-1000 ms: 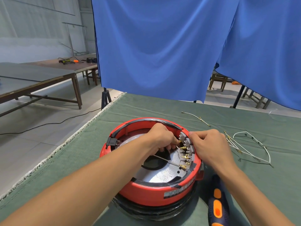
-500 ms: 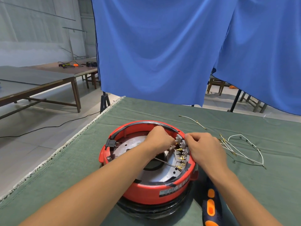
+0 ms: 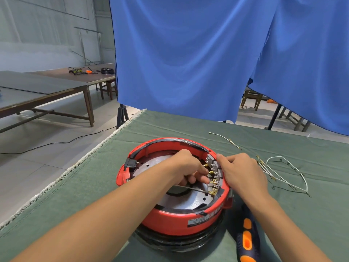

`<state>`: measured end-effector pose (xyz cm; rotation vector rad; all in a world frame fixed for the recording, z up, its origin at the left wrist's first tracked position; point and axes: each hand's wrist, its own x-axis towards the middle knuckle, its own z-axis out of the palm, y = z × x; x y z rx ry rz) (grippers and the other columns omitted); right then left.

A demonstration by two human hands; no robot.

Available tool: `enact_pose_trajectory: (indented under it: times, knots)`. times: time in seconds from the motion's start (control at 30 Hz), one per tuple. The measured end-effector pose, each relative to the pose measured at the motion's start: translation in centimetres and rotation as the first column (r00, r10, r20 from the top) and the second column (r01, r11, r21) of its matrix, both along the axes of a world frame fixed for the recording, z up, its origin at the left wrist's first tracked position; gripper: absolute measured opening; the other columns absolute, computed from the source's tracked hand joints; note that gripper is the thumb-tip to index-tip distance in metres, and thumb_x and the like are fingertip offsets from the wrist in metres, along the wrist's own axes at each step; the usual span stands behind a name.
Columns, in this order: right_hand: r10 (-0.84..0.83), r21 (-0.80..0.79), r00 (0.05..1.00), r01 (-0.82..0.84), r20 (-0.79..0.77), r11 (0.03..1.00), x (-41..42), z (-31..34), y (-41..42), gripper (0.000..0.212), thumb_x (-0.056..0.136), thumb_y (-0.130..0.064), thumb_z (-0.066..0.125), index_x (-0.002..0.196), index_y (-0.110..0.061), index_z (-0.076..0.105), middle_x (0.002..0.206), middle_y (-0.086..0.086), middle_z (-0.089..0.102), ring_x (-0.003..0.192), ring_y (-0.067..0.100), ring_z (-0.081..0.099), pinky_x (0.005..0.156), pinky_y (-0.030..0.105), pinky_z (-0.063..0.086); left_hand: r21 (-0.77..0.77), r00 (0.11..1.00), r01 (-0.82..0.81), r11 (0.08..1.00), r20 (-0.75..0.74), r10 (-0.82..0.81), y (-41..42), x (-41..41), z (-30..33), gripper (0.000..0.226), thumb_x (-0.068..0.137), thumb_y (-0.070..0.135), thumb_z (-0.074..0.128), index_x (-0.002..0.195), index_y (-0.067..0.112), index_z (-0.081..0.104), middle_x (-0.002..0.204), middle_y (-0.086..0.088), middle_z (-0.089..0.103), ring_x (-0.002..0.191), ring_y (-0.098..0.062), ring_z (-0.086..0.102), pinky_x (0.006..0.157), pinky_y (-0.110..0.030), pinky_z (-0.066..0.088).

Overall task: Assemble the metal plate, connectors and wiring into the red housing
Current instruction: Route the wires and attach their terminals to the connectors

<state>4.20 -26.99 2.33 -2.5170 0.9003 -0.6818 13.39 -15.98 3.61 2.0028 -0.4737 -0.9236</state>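
1. Head view: red housing (image 3: 181,218) sits round and open-topped on the green table cloth (image 3: 94,186), stacked on a black ring base (image 3: 170,242)
2. Metal plate (image 3: 187,201) lies flat inside the housing, grey, with a dark centre hole partly hidden by the left forearm
3. Connectors (image 3: 213,174): a curved row of grey blocks with brass terminals along the housing's inner right wall, running between the two hands
4. Left hand (image 3: 188,167) is over the plate, fingers curled, tips at the brass terminals in the middle of the row; looks like a pinch on a terminal, exact contact too small to tell
5. Thin metal rod or wire (image 3: 190,187) runs from under the left hand across the plate to the lowest terminal
6. Right hand (image 3: 241,173) rests on the housing's right rim just outside the connector row, fingers curled, index and thumb at the top end of the row; cannot tell what it holds, if anything
7. Black clip (image 3: 130,164) sits on the left rim of the housing, well apart from both hands
8. Loose white wires (image 3: 283,173) with brass ends lie on the cloth to the right of the right hand; one short single wire (image 3: 224,138) lies further back
9. Screwdriver (image 3: 247,241), dark blue and orange handle, lies on the cloth just beside the housing under the right forearm
10. Blue curtain (image 3: 188,53) hangs behind the table; wooden tables (image 3: 56,87) stand far left
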Motion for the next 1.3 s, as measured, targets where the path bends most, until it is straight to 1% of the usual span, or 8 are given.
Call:
enact_pose_trajectory:
  times: [0.3,0.47,0.57,0.7,0.8,0.93,1.03,1.3]
  knots:
    - [0.034,-0.041,0.999,-0.034,-0.002,0.999,0.3,-0.2,-0.2,0.059,0.094,-0.045,0.044,0.053,-0.007,0.061,0.052,0.006,0.055,0.062,0.033,0.052,0.057,0.034,0.036,0.0,0.999,-0.022,1.0,-0.023,0.022,-0.4,0.1,-0.1,0.014,0.091,0.012,0.057,0.078,0.012,0.063,0.046,0.005,0.062,0.033,-0.004,0.031,0.039,-0.017,0.022]
    - [0.017,0.002,1.0,-0.017,0.009,1.0,0.1,-0.1,0.0,0.058,0.094,-0.047,0.044,0.06,-0.006,0.066,0.056,0.008,0.058,0.065,0.035,0.052,0.059,0.034,0.039,-0.004,0.984,0.0,1.0,0.178,0.001,-0.2,-0.3,-0.1,0.015,0.085,0.016,0.064,0.073,0.008,0.067,0.039,0.005,0.056,0.024,-0.004,0.032,0.031,-0.008,0.021]
    - [0.014,0.036,1.0,-0.015,0.01,0.999,0.0,-0.2,0.2,0.059,0.094,-0.049,0.043,0.061,-0.006,0.066,0.059,0.009,0.06,0.067,0.035,0.053,0.06,0.034,0.039,0.016,0.915,0.002,1.0,0.402,-0.008,0.0,-0.6,-0.2,0.022,0.081,0.022,0.068,0.065,0.008,0.066,0.043,0.005,0.056,0.04,-0.011,0.049,0.043,-0.017,0.037]
    - [0.012,0.079,1.0,-0.013,0.013,0.997,0.0,-0.1,0.2,0.062,0.093,-0.05,0.044,0.052,-0.006,0.058,0.057,0.009,0.057,0.066,0.036,0.051,0.06,0.035,0.039,0.029,0.815,0.113,0.993,0.57,-0.11,0.7,-1.2,0.8,0.005,0.077,0.017,0.071,0.072,0.017,0.07,0.074,-0.002,0.068,0.076,-0.021,0.063,0.071,-0.03,0.051]
    - [0.015,0.077,1.0,-0.015,0.01,0.997,-0.1,0.0,0.2,0.062,0.093,-0.05,0.045,0.049,-0.007,0.057,0.052,0.007,0.051,0.064,0.036,0.048,0.059,0.035,0.039,0.143,0.722,0.249,0.958,0.632,-0.282,1.2,-2.2,1.2,0.008,0.075,0.017,0.07,0.078,0.023,0.073,0.081,-0.001,0.07,0.08,-0.02,0.063,0.073,-0.032,0.053]
    - [0.021,0.088,1.0,-0.021,0.006,0.996,-0.1,0.0,0.2,0.065,0.093,-0.05,0.047,0.043,-0.008,0.051,0.049,0.006,0.046,0.064,0.036,0.046,0.061,0.036,0.04,0.212,0.575,0.24,0.947,0.755,-0.315,1.3,-2.8,1.0,0.017,0.077,0.015,0.066,0.089,0.024,0.073,0.088,-0.003,0.068,0.088,-0.027,0.062,0.071,-0.033,0.049]
    - [0.03,0.078,1.0,-0.03,0.0,0.997,-0.1,0.0,0.1,0.062,0.093,-0.05,0.045,0.05,-0.008,0.058,0.052,0.006,0.051,0.064,0.035,0.048,0.061,0.036,0.041,0.199,0.54,0.232,0.952,0.787,-0.297,1.3,-2.7,0.7,0.015,0.079,0.016,0.066,0.091,0.023,0.071,0.093,-0.003,0.068,0.09,-0.028,0.062,0.068,-0.032,0.043]
    - [0.032,0.087,0.999,-0.033,0.014,0.996,0.0,-0.1,-0.1,0.061,0.092,-0.05,0.047,0.042,-0.016,0.052,0.056,0.011,0.051,0.068,0.037,0.047,0.065,0.037,0.042,0.166,0.537,0.268,0.949,0.792,-0.29,1.2,-2.0,-0.2,0.014,0.082,0.024,0.069,0.096,0.024,0.07,0.096,0.001,0.068,0.089,-0.023,0.059,0.066,-0.03,0.037]
